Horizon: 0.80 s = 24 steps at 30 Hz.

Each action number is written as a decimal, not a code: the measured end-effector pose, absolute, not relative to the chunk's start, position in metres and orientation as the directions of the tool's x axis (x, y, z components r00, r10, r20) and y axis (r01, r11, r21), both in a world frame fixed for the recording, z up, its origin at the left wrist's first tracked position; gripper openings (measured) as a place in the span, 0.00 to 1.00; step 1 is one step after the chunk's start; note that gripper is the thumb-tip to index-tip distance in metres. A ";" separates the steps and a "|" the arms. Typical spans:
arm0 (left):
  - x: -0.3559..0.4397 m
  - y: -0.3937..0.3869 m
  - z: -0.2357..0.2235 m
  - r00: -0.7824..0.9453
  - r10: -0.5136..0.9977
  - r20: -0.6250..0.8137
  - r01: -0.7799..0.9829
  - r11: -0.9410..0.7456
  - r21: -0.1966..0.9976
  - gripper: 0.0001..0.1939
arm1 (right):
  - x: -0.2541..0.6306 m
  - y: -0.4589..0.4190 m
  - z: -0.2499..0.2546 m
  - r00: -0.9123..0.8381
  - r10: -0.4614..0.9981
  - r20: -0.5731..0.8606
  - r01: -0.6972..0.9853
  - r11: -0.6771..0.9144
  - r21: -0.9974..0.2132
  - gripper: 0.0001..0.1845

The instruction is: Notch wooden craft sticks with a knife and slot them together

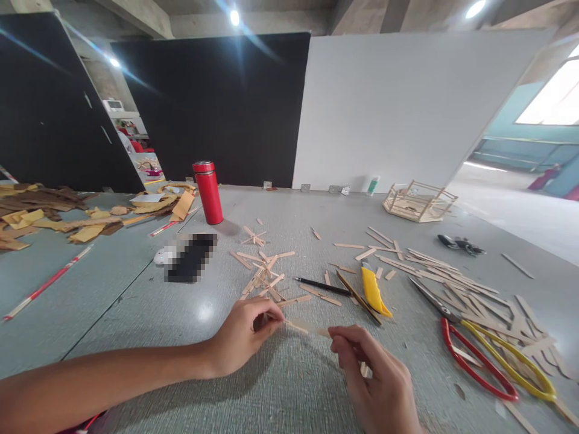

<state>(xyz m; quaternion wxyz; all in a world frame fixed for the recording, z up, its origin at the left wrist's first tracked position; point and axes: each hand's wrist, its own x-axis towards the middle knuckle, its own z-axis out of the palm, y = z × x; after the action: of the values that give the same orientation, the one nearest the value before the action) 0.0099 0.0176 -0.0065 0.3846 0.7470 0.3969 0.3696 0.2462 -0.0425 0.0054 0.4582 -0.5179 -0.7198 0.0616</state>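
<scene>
Between the thumb and fingertips of my left hand [244, 331] is a thin wooden stick [297, 327], its free end pointing right. My right hand [377, 374] pinches a small flat wooden piece [322, 332], blurred, with a narrow gap between it and the stick. Just beyond my left hand lies a loose heap of short wooden sticks [265, 274]. A black pen [323, 286], a narrow brown strip [358, 298] and a yellow utility knife [374, 292] lie beyond my right hand. Scissors [452, 317] with red and yellow handles rest to its right.
Many longer sticks [511, 325] spread across the right side. Farther back stand a red flask [208, 194], a small stick frame [420, 202] and a glue bottle [373, 185]. A blurred-out phone [192, 258] and brown scraps [85, 220] lie left. Panels [393, 108] border the table.
</scene>
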 end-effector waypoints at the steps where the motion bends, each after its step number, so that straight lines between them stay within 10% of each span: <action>1: 0.010 0.018 -0.007 0.428 0.868 0.253 0.311 -0.404 0.860 0.05 | 0.247 -0.041 0.004 -0.030 0.819 0.572 0.699 0.426 -0.574 0.10; 24: 0.009 0.019 0.000 0.410 0.908 0.083 0.182 -0.171 0.968 0.10 | 0.247 -0.042 -0.002 0.046 0.887 0.460 0.556 0.360 -0.749 0.09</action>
<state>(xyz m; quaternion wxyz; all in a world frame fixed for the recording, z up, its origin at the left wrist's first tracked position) 0.0088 0.0187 -0.0003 0.5010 0.6736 0.4045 0.3627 0.2466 -0.0416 -0.0021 0.4820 -0.5393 -0.6689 0.1713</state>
